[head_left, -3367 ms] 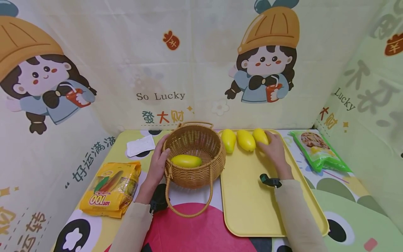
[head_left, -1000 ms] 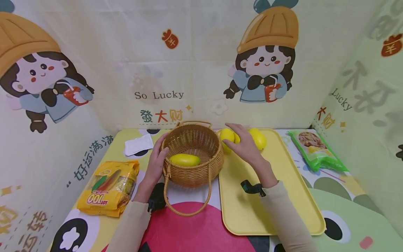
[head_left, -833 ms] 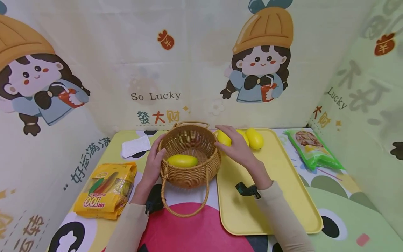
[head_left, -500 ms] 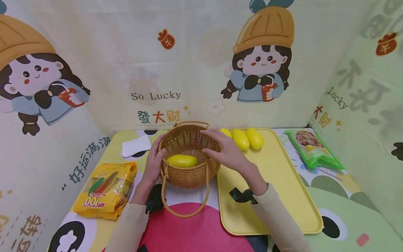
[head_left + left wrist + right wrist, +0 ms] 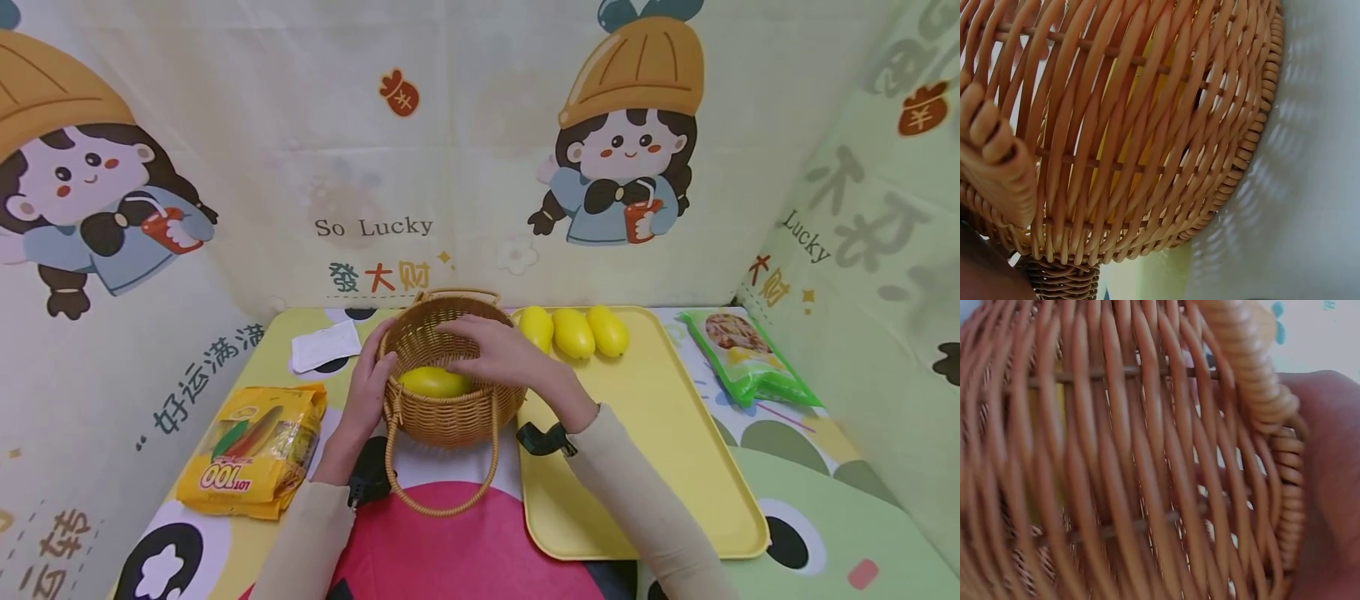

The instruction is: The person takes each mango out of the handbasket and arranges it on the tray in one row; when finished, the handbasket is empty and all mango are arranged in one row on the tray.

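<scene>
A round wicker basket (image 5: 450, 425) stands in the middle of the table, its front handle folded down. Inside it lies a yellow-green mango (image 5: 433, 382), glimpsed through the weave in the left wrist view. My left hand (image 5: 366, 390) holds the basket's left rim, the thumb over the edge. My right hand (image 5: 501, 350) reaches over the right rim into the basket, fingers extended and parted from the thumb. Its thumb tip is at the mango's right end. On the yellow tray (image 5: 637, 467), three yellow mangoes (image 5: 573, 333) lie side by side along the back.
At the left lies a yellow snack bag (image 5: 255, 450), with a white packet (image 5: 326, 346) behind it. A green snack bag (image 5: 748, 354) lies right of the tray. A printed cloth wall (image 5: 480, 167) rises behind the table.
My right hand has left the rightmost mango on the tray and travelled left, over the other mangoes, into the basket. My left hand stays on the rim.
</scene>
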A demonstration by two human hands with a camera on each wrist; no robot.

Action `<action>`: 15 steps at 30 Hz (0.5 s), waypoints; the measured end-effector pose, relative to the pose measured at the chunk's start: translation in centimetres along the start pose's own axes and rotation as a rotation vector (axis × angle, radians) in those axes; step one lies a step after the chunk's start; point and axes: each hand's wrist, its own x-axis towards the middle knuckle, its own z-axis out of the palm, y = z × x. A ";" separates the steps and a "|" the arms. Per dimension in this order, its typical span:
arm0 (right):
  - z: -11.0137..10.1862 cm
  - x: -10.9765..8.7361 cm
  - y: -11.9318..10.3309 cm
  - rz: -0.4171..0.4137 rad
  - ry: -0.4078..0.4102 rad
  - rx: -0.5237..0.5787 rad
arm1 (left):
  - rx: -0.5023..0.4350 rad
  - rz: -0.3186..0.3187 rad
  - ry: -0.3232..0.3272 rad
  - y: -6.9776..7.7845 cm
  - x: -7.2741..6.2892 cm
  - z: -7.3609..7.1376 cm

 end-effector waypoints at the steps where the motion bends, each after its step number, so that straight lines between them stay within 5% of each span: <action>1: 0.0 0.3 0.0 0.014 -0.041 -0.025 | 0.001 -0.001 -0.002 0.0 0.0 0.0; 6: 0.4 1.7 0.0 0.042 -0.186 -0.102 | -0.008 -0.006 -0.008 -0.1 0.2 0.1; 15: 1.0 2.7 0.2 0.008 -0.273 -0.092 | 0.007 -0.013 -0.005 -0.2 0.0 0.2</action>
